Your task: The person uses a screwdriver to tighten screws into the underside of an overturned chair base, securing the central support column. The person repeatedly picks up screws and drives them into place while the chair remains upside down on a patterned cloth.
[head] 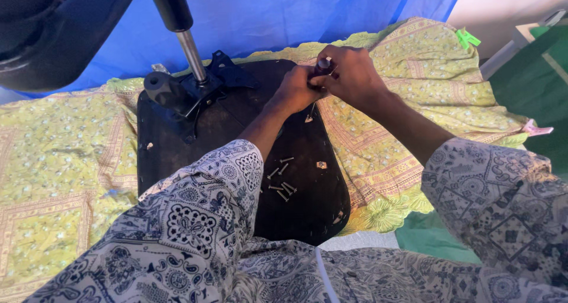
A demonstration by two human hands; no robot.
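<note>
Fingers of the left hand (297,89) and right hand (349,73) close together around a screwdriver (322,66), whose shaft points down at the dark seat underside (236,131). The tip (309,117) stands at the seat's right edge, near a small bracket (321,165). Keep the shaft upright and press along its axis, so the tip is less likely to slip from the screw head. One hand should steady the shaft low while the other turns the handle. Loose screws (281,181) lie near the left forearm; keep the sleeve clear of them. The gas-lift column (189,48) rises from its plate, well apart.
</note>
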